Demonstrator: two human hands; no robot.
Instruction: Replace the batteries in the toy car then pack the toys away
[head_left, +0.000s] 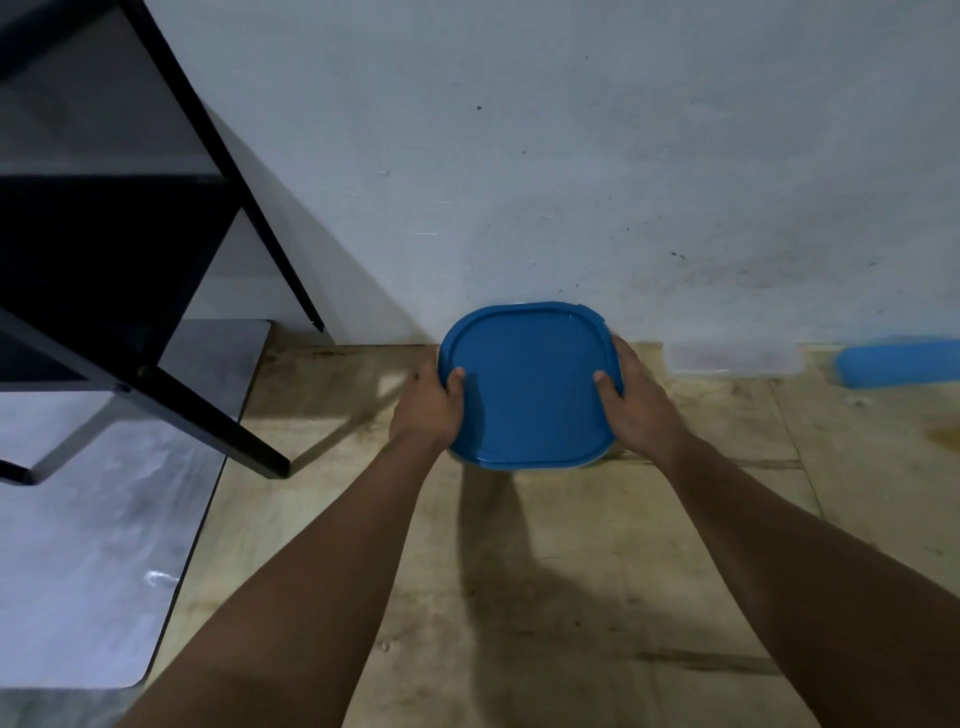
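Both hands are gripping the box (530, 384) by the wall: left hand (428, 408) holding its left edge, right hand (636, 402) its right, thumbs on the lid.

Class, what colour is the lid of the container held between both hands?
Blue: the rounded-square plastic lid, seen clearly in the head view.

Head-worn, aimed forward and down, near enough for both forearms; wall (571, 156) beyond the fingers, floor (571, 597) beneath.
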